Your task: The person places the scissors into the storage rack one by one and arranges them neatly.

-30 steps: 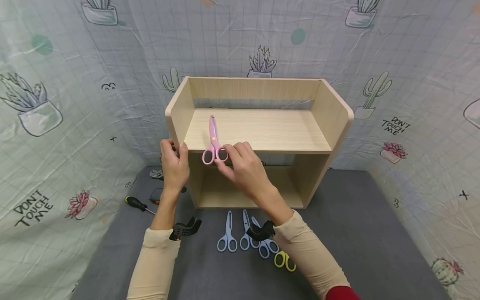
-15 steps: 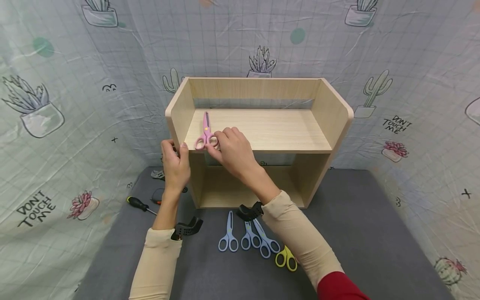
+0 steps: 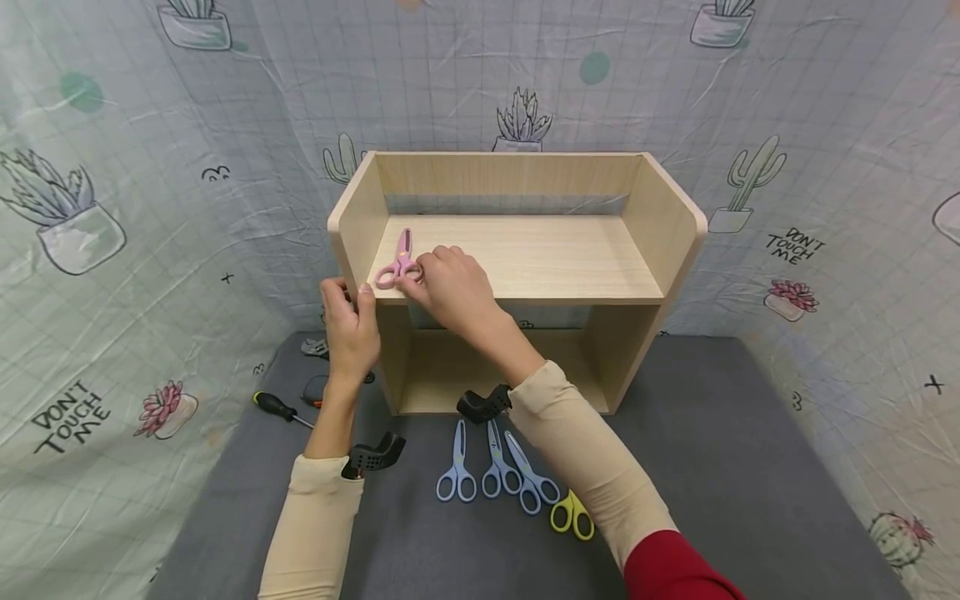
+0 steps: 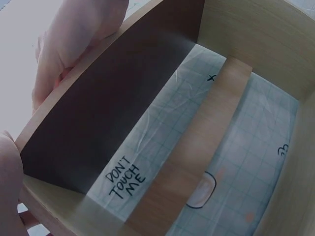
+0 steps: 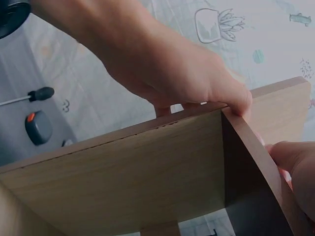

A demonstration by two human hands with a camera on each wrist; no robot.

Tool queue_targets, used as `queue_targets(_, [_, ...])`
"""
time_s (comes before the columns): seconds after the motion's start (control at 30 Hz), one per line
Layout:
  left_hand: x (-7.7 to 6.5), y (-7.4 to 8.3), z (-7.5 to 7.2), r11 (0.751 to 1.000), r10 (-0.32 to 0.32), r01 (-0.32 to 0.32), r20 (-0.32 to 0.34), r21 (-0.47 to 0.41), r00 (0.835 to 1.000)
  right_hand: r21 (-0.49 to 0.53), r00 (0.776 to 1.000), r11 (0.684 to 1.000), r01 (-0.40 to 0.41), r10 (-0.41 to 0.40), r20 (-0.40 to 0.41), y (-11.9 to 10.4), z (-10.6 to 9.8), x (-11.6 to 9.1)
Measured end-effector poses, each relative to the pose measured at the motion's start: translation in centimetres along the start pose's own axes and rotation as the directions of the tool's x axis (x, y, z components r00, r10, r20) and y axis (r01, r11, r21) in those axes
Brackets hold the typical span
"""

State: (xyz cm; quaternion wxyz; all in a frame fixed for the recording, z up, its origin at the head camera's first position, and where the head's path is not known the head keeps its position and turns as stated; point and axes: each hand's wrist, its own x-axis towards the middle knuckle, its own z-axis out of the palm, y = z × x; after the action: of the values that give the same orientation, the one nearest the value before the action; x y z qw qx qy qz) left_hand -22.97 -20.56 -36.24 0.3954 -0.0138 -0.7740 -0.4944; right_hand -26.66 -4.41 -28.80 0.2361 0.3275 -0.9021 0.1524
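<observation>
A small wooden shelf unit (image 3: 547, 258) with two levels stands against the patterned cloth. My left hand (image 3: 351, 333) grips the edge of its left side panel, thumb at the front; in the right wrist view this left hand (image 5: 172, 73) wraps over the panel. Over the left end of the upper board, my right hand (image 3: 459, 287) pinches a pink pair of scissors (image 3: 405, 245) by the right handle loop. The blades point to the back, low over the board. The left wrist view mostly hides the scissors behind the board edge, beside the right hand (image 4: 83, 34).
On the grey table, three blue pairs of scissors (image 3: 457, 475) and a yellow pair (image 3: 573, 517) lie in front of the shelf. Left of it are a screwdriver (image 3: 274, 407), a wrench (image 3: 315, 348) and a dark tool with an orange button (image 5: 39, 129).
My right hand has carried the pink scissors left and back, from before the upper board's front edge to over its left end, tilting them flatter. The left hand stays on the side panel.
</observation>
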Motion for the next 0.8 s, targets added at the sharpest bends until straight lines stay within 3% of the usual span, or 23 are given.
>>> queue_targets(0.5, [-0.09, -0.18, 0.01, 1.0, 0.019, -0.019, -0.003, -0.013, 1.0, 0.033, 0.998, 0.999, -0.028, 0.026, 0.056, -0.29, 0.11, 0.98])
queue_targets(0.8, [0.03, -0.19, 0.1, 0.999, 0.028, -0.029, -0.015, -0.023, 0.999, 0.015, 0.999, 1.0, -0.024, 0.024, 0.037, -0.22, 0.44, 1.01])
